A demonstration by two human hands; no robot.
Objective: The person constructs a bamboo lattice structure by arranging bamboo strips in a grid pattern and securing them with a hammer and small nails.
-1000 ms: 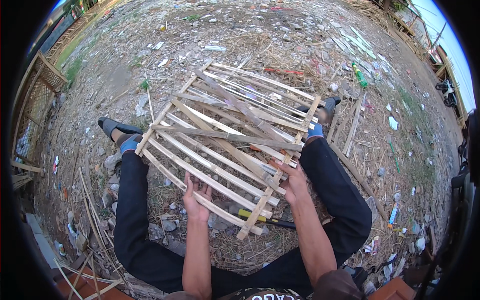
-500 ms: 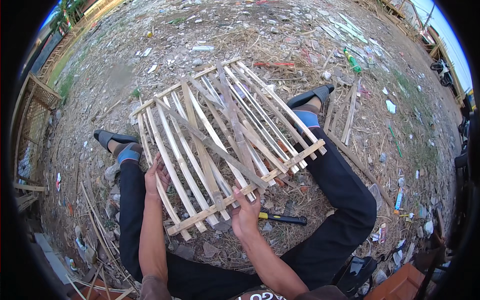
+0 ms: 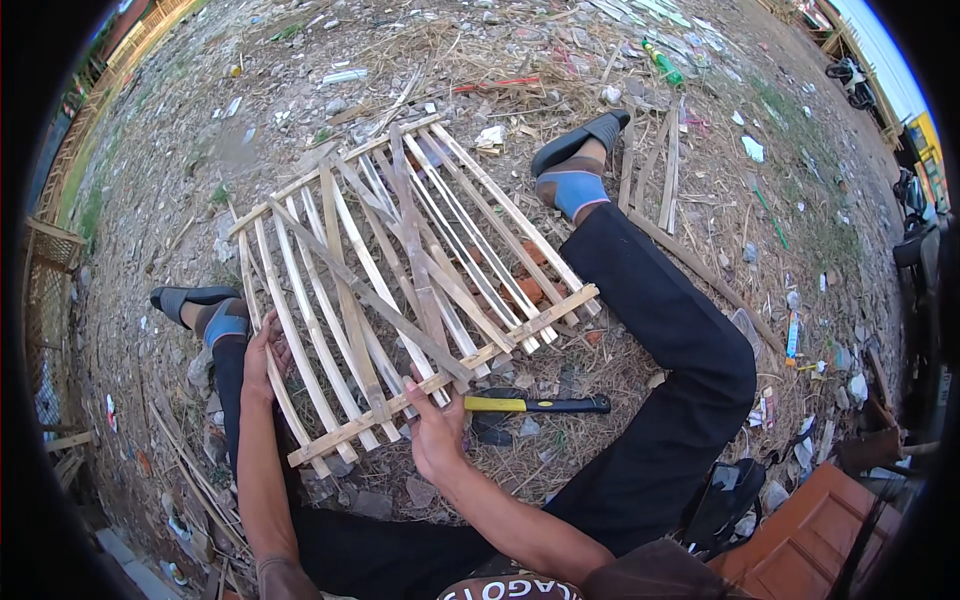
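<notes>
A lattice panel of pale bamboo slats [image 3: 345, 431], with crossbars along its near and far ends and several darker strips running diagonally over it, is held tilted between my legs. My left hand [image 3: 265, 357] is closed around the outermost slat at the panel's left side. At the near crossbar, my right hand [image 3: 436, 432] grips the edge with the thumb on top; its other fingers are partly hidden. On the ground just right of that hand lies a hammer [image 3: 560, 405] with a yellow and black handle, its head out of sight.
My legs in dark trousers [image 3: 690, 330] flank the panel. Loose wooden strips [image 3: 650, 170] lie beyond my right foot, near a green bottle [image 3: 662, 62]. A brown panelled board [image 3: 810, 535] sits at lower right. Stones, dry straw and litter cover the ground.
The panel and both hands have shifted left in the picture, partly as the view turned. More of the hammer's yellow handle now shows. Both hands keep their hold.
</notes>
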